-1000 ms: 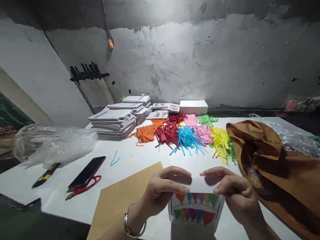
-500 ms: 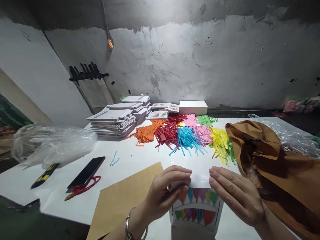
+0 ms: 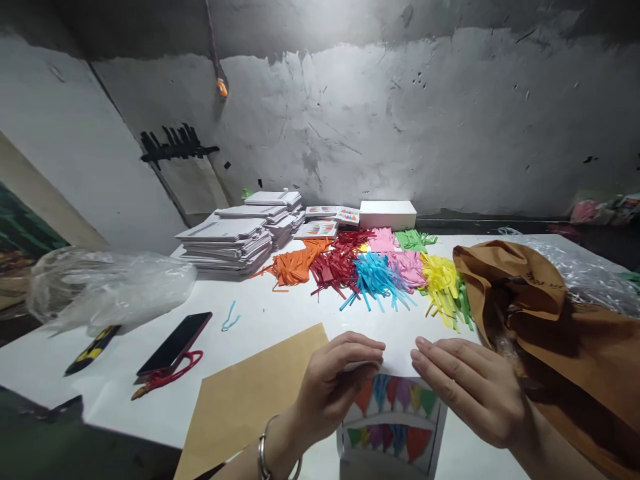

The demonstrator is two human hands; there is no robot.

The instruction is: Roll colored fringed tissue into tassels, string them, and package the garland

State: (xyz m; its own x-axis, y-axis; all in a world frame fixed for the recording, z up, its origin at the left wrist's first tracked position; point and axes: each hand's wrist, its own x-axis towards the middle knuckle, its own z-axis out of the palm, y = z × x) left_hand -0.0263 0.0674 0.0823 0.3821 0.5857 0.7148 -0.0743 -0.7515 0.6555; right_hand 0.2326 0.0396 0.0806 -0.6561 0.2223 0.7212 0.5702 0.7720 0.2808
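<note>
A white box (image 3: 390, 443) printed with rows of colourful tassels stands near the front of the white table. My left hand (image 3: 345, 377) wraps round its upper left edge, fingers curled over the top and thumb below. My right hand (image 3: 465, 387) lies with its fingers stretched out along the top right edge, palm down. A brown paper sheet (image 3: 250, 393) lies flat to the left of the box, partly under my left forearm. Behind my hands lie bunches of cut paper fringe: orange (image 3: 294, 267), dark red (image 3: 334, 270), blue (image 3: 377, 277), pink (image 3: 407, 267) and yellow (image 3: 441, 283).
Stacks of flat white cartons (image 3: 225, 243) stand at the back left, with a white box (image 3: 388, 215) by the wall. A phone (image 3: 175, 343), a cutter knife (image 3: 93, 350) and clear plastic (image 3: 120, 283) are on the left. Brown cloth (image 3: 545, 320) covers the right.
My right hand has shifted slightly left along the top of the box. The rest of the view has moved only a little, with the camera.
</note>
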